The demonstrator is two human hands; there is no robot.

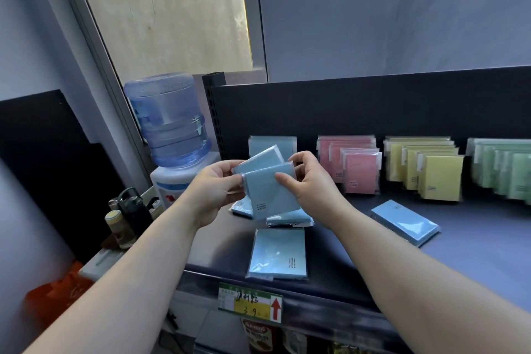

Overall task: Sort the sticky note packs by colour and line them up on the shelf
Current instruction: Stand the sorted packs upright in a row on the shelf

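On the dark shelf (474, 244), pink packs (360, 174), yellow packs (439, 178) and green packs (514, 178) stand upright toward 2 o'clock. Left hand (214, 190) and right hand (311, 181) each grip two blue packs (273, 195), tilted, long axis toward 11 o'clock, above loose blue packs (278, 253) lying flat.

A single head-worn wide-angle camera looks forward and down, close over the shelf (474, 244). The left hand (214, 191) and right hand (311, 184) meet mid-frame, forearms entering from the bottom corners. With one view only, nothing overlaps.
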